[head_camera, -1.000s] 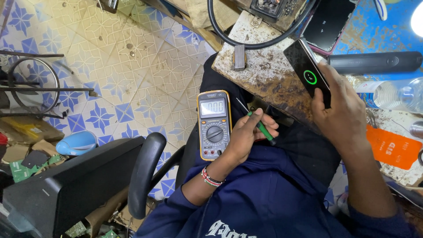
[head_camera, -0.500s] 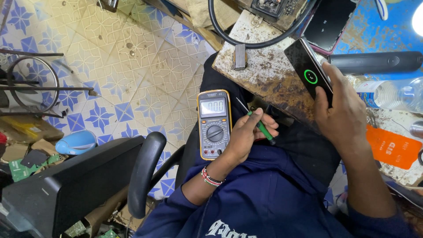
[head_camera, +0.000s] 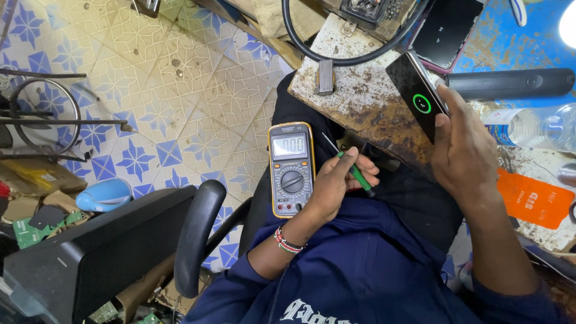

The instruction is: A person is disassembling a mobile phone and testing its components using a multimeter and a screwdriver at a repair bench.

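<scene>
Over the lap, left hand (head_camera: 336,186) grips multimeter (head_camera: 291,168) and screwdriver (head_camera: 354,174); right hand (head_camera: 465,150) holds phone (head_camera: 417,96)

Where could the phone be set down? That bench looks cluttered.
Bare patch: rusty slab between the small metal block and the phone in the right hand. Crowded to the right: black cylinder, bottle, orange card.

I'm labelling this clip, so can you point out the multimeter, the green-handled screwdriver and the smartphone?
multimeter (head_camera: 292,169): head view, on its round dial.
green-handled screwdriver (head_camera: 360,178): head view, on the green handle in the left hand (head_camera: 339,189).
smartphone (head_camera: 418,96): head view, on its dark screen, held by the right hand (head_camera: 465,150).
</scene>
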